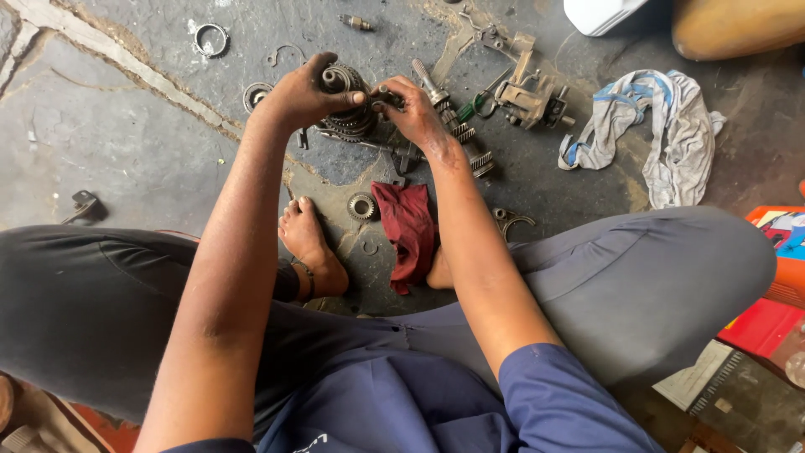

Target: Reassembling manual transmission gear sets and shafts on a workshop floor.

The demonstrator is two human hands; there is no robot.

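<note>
place: repair workshop | signs: oily concrete floor (126, 159); loose gears (362, 206); metal bracket (527, 99); rag (654, 126)

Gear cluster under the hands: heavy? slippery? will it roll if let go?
The gear cluster looks like solid stacked steel, so probably heavy for its size. The left hand and right hand are grease-darkened, so likely slippery. Round toothed rims suggest it could roll on the concrete floor.

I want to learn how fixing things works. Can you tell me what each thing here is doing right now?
Left hand: gripping the top of the gear stack.
Right hand: pinching a small dark part against the stack.
Gear stack: upright on the floor, held.
Geared shaft: lying flat, untouched.
Small gear: flat on the floor, loose.
Red cloth: crumpled between the feet.
Striped rag: bunched up, lying aside.
Metal ring: lying loose.
</note>
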